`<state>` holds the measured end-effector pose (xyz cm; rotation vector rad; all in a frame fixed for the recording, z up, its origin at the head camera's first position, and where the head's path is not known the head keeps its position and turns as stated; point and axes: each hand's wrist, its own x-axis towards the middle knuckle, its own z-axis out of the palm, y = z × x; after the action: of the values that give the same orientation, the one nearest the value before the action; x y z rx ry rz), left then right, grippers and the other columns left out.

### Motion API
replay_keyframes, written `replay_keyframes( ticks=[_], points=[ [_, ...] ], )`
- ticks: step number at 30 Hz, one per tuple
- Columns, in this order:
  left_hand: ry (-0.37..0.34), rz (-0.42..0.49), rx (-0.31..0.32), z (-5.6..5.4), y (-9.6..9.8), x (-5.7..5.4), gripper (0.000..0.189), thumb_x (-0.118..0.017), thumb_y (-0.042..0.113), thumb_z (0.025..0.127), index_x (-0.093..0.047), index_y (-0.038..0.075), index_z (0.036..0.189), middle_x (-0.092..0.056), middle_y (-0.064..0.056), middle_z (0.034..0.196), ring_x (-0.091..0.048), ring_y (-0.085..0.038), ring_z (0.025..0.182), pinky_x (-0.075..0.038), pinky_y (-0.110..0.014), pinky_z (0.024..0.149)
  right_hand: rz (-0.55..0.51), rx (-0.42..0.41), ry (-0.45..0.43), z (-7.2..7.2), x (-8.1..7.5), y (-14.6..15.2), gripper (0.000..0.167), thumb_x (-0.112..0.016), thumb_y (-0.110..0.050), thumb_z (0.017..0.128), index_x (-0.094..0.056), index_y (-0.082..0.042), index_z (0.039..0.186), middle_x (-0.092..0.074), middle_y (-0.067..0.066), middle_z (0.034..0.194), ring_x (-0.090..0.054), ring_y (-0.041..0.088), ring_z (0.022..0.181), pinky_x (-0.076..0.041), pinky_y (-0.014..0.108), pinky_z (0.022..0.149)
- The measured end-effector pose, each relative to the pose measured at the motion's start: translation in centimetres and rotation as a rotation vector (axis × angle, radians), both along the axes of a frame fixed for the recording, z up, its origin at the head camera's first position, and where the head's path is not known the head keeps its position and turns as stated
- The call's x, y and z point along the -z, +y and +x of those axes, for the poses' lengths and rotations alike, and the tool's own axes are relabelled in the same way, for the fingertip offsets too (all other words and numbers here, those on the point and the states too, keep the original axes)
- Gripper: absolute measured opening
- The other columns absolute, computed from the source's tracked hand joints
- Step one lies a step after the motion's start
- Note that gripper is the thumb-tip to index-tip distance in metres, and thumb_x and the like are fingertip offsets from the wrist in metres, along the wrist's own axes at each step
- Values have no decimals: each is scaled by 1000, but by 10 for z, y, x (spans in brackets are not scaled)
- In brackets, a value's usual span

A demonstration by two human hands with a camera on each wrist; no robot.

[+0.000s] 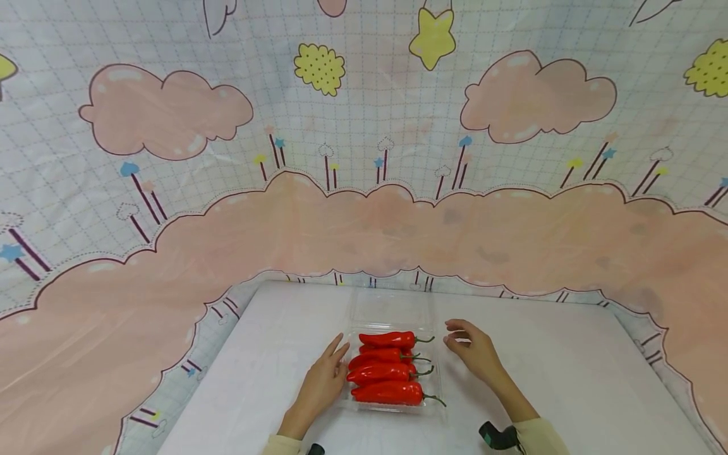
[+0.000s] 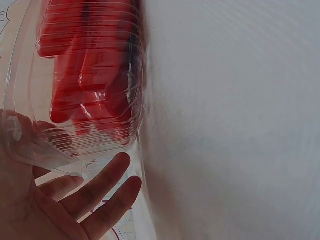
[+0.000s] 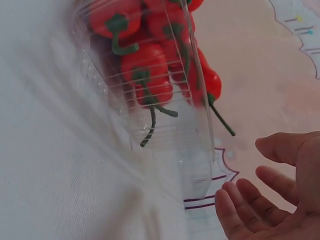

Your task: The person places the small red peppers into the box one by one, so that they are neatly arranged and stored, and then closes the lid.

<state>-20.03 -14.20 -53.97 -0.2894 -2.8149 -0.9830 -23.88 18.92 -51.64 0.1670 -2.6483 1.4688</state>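
A clear plastic clamshell container (image 1: 392, 409) lies on the white table with its lid (image 1: 392, 309) folded back toward the far side. Several red peppers (image 1: 388, 393) with green stems fill it side by side, stems pointing right. Beside the container's left end is my left hand (image 1: 323, 380), its fingers extended. The left wrist view shows that hand (image 2: 95, 200) at the container's corner, with part of it seen through the clear plastic. My right hand (image 1: 476, 351) hovers off the right end, fingers loosely bent and holding nothing. In the right wrist view a gap separates its fingertips from the container.
White tabletop (image 1: 580, 366) extends to both sides of the container. Behind the table hangs a patterned cloth (image 1: 364, 234) with clouds and stars. A black device (image 1: 498, 436) sits at the right wrist.
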Motion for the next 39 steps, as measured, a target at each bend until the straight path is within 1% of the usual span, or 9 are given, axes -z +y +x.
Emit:
replay_keyframes(
  ticks=[4, 8, 17, 22, 25, 28, 33, 36, 39],
  points=[
    [2, -2, 13, -1, 0, 0, 45, -59, 11, 93, -56, 4, 138, -43, -11, 154, -46, -1, 64, -43, -16, 57, -31, 26, -12, -10, 5, 1, 38, -67, -11, 90, -61, -3, 127, -66, 20, 121, -66, 32, 109, -56, 38, 89],
    [4, -2, 19, -2, -1, 1, 45, -59, 10, 93, -56, 3, 137, -43, -12, 154, -45, 0, 62, -42, -16, 56, -64, 39, -43, -19, 11, 0, 40, -67, -11, 91, -59, -2, 128, -67, 20, 121, -65, 34, 109, -56, 35, 85],
    [5, -4, 15, 1, -2, -1, 45, -59, 10, 93, -56, 3, 137, -44, -12, 153, -46, -1, 65, -43, -16, 57, -161, 35, -150, -36, 21, -6, 45, -64, -14, 93, -53, 2, 134, -64, 23, 125, -64, 35, 112, -56, 39, 89],
    [5, -6, 14, 1, -2, 1, 45, -58, 9, 93, -56, 3, 137, -43, -12, 153, -45, -1, 63, -42, -17, 55, -214, 38, -178, -45, 27, -9, 44, -61, -12, 94, -53, 5, 134, -63, 27, 124, -66, 32, 107, -57, 36, 86],
    [7, -8, 18, 1, -2, 3, 44, -58, 8, 93, -57, 3, 137, -44, -12, 153, -45, -2, 63, -42, -17, 56, -248, 32, -193, -50, 32, -10, 42, -59, -11, 96, -53, 8, 132, -63, 29, 120, -67, 28, 101, -58, 36, 85],
    [2, -6, 22, 1, -1, 3, 45, -58, 8, 93, -56, 3, 137, -44, -12, 153, -46, -2, 63, -42, -18, 56, -278, 37, -223, -54, 35, -12, 40, -58, -11, 96, -54, 8, 131, -65, 28, 117, -67, 23, 97, -58, 36, 85],
    [8, -15, 14, 1, -1, 2, 45, -59, 11, 93, -57, 5, 137, -44, -11, 153, -47, -2, 65, -45, -16, 59, -263, 51, -232, -61, 34, -15, 40, -57, -15, 97, -56, 9, 129, -66, 27, 116, -68, 22, 94, -57, 37, 86],
    [31, -13, 12, 1, 0, 2, 44, -59, 11, 92, -58, 4, 136, -45, -12, 152, -47, -2, 66, -44, -16, 58, -235, 64, -239, -65, 31, -17, 40, -56, -17, 97, -58, 8, 128, -67, 26, 116, -68, 23, 95, -57, 38, 87],
    [38, -8, 15, 0, 0, 1, 44, -59, 10, 92, -58, 4, 136, -46, -12, 152, -47, -2, 65, -43, -17, 57, -223, 63, -253, -69, 31, -18, 40, -54, -17, 97, -58, 9, 128, -67, 26, 116, -67, 23, 96, -56, 38, 88]
  ],
)
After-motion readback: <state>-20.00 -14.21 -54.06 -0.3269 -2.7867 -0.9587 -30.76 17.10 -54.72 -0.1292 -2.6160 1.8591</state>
